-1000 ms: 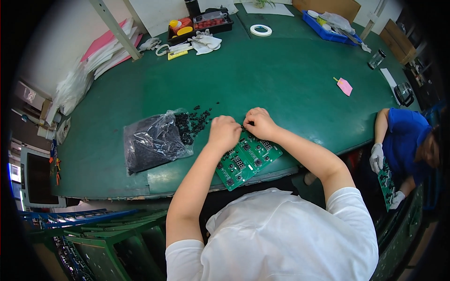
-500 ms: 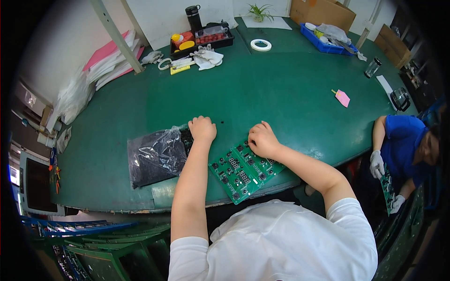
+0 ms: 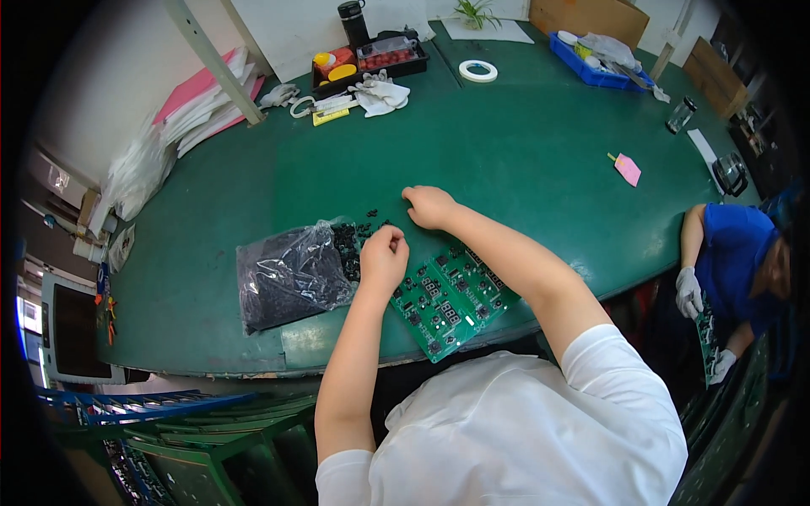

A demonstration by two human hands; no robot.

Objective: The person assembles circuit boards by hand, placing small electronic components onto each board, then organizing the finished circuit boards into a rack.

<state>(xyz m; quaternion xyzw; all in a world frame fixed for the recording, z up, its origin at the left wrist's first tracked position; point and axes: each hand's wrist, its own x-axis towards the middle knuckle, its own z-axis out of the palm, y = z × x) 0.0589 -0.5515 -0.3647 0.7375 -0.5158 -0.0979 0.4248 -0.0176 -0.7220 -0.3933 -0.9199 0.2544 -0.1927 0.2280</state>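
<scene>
Large green tabletop [image 3: 523, 143] with worn front edge — set against a white wall [image 3: 278, 25]. A slanted pale post [image 3: 215, 61] crosses the far left. Cardboard boxes [image 3: 591, 17] stand behind; blue metal framing [image 3: 143, 405] sits below — lighting even.

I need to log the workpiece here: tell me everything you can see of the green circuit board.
The green circuit board is a flat rectangular panel lying at an angle at the near edge of the green table, one corner reaching the rim. Small black components and pale rectangular parts dot its face. The left hand rests closed at its upper left corner; the right forearm crosses above its far end.
</scene>
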